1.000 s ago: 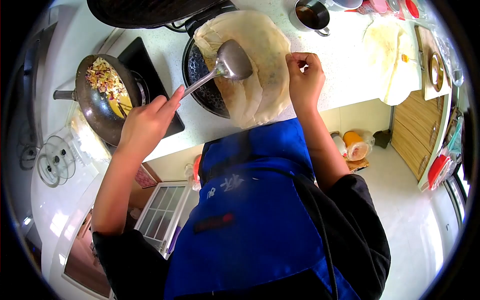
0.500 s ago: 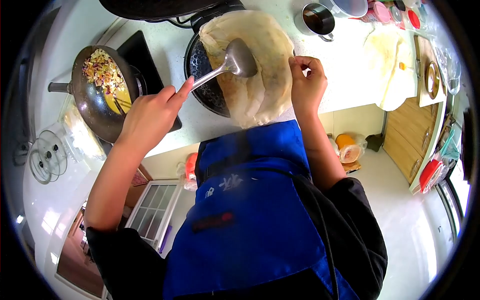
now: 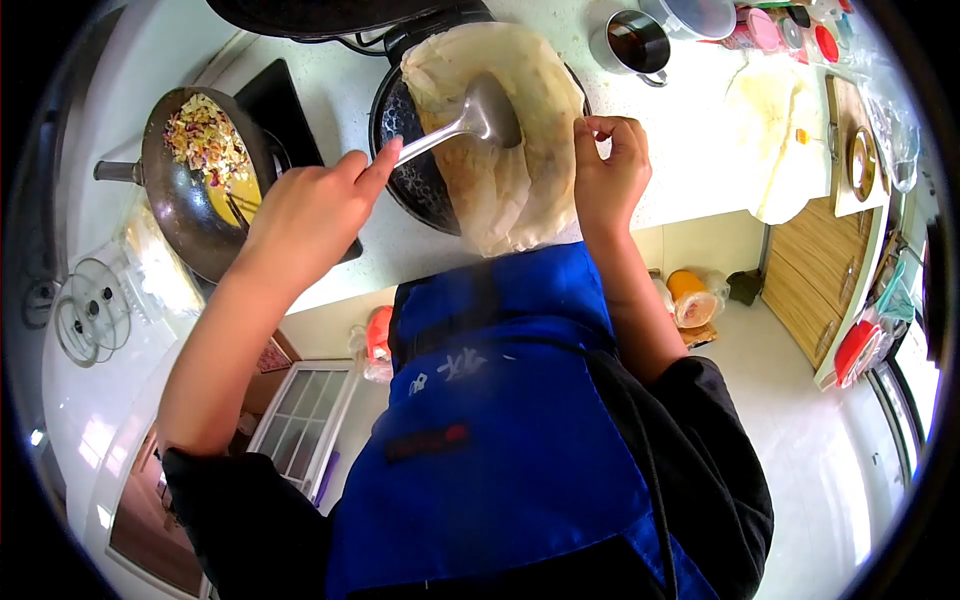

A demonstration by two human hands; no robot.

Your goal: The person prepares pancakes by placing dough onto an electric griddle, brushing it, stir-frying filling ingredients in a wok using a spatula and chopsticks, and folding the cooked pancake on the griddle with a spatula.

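A large, thin, pale flatbread (image 3: 545, 75) lies creased on the round black griddle (image 3: 415, 190) and hangs over its near edge. In my left hand (image 3: 310, 215), closed around the handle, is a metal wok spatula (image 3: 490, 110). Its broad head rests on the middle of the flatbread, beside a long fold. My right hand (image 3: 612, 170) pinches the flatbread's right edge between thumb and fingers. Part of the griddle's dark patterned surface shows on the left side; the flatbread covers most of the rest.
To the left, a wok (image 3: 190, 225) holds chopped food, yellow liquid and chopsticks. A metal mug (image 3: 637, 45) of dark liquid stands behind the griddle. More pale flatbread (image 3: 775, 130) lies on the right counter by a wooden board (image 3: 850, 150). Glass lids (image 3: 95, 310) sit far left.
The flatbread's right edge has shifted inward, so the griddle's right rim now shows. My right hand moved slightly left, and the spatula head slid slightly right.
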